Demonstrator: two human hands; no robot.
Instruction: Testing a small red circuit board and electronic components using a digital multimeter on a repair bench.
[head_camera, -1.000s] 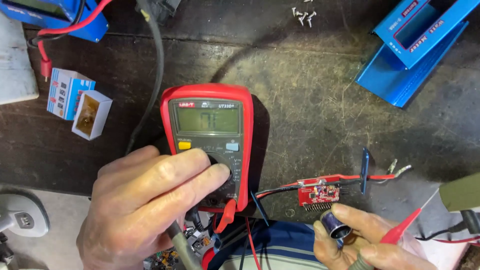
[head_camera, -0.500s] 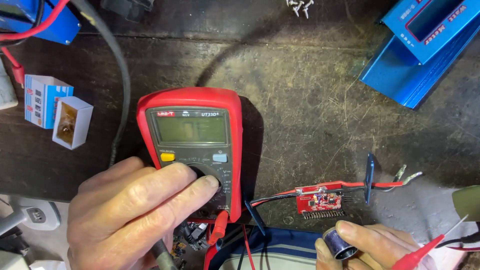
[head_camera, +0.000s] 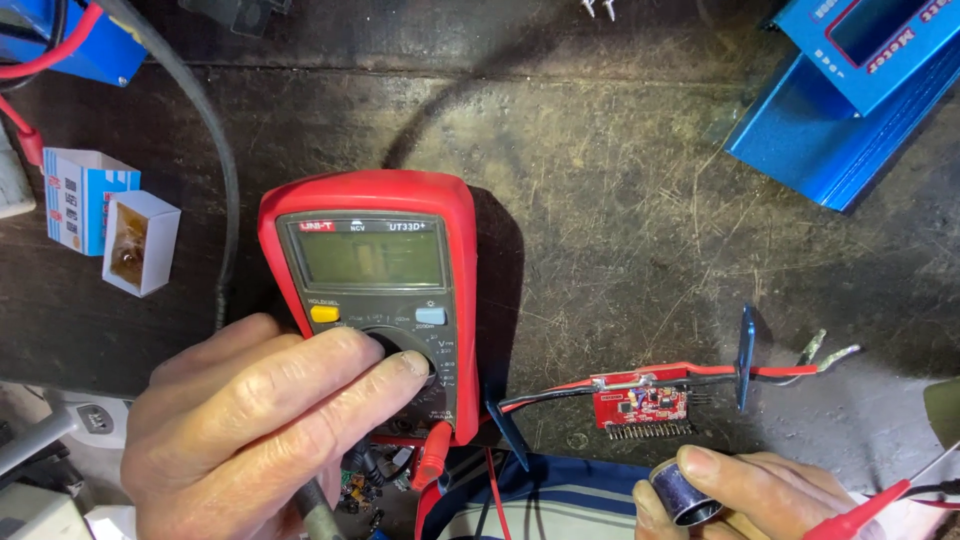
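Electronics workshop: scratched dark workbench (head_camera: 620, 220), red multimeter (head_camera: 375, 290), small circuit board (head_camera: 642, 405), loose wires.

Matt red rubbery multimeter (head_camera: 370, 290), scratched dull dark bench (head_camera: 620, 200), glossy blue metal case (head_camera: 850, 90)

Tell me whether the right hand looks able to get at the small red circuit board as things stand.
Probably yes. The right hand lies just below the small red circuit board, with bare bench between them. But its grip is already on a small dark cylinder and a red probe, so it would likely need to free some fingers first.
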